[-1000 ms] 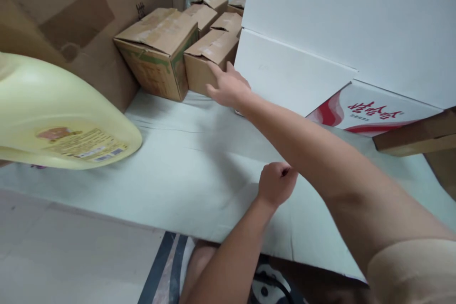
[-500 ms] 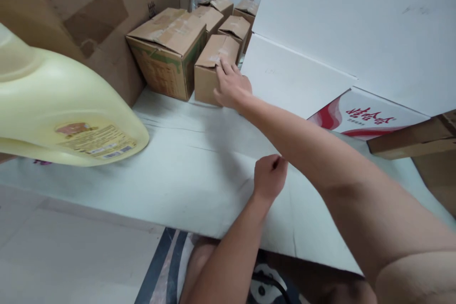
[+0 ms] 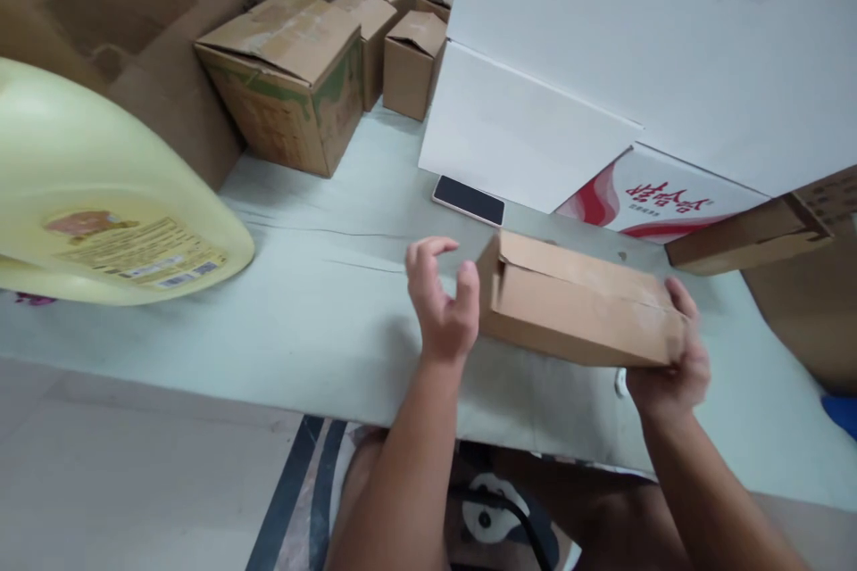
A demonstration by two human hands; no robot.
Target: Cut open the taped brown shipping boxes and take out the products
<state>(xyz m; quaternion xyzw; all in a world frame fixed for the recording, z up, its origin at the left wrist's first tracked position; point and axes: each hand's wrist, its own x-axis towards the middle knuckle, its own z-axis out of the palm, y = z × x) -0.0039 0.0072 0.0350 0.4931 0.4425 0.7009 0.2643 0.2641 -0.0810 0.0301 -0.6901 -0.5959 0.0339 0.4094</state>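
A small brown cardboard box (image 3: 582, 299) is tilted on its side above the front of the table, its taped top seam toward me. Its right end is gripped by my right hand (image 3: 673, 366), thumb on top and fingers underneath. Beside the box's left end is my left hand (image 3: 442, 299), fingers curled and apart with nothing between them. A phone (image 3: 469, 201) lies on the table just behind the box. Partly hidden below the box, a small white object (image 3: 621, 383) shows near my right wrist.
Several cardboard boxes stand at the back, the largest (image 3: 287, 80) nearest. A yellow jug (image 3: 113, 187) lies at the left. A big white carton (image 3: 643, 45) fills the back right, with a brown box (image 3: 750, 236) by it. The pale table (image 3: 321, 330) has a front edge near my lap.
My right hand has taken the small box from the back group and brought it forward and right. My left hand has opened from a fist. The phone is now uncovered.
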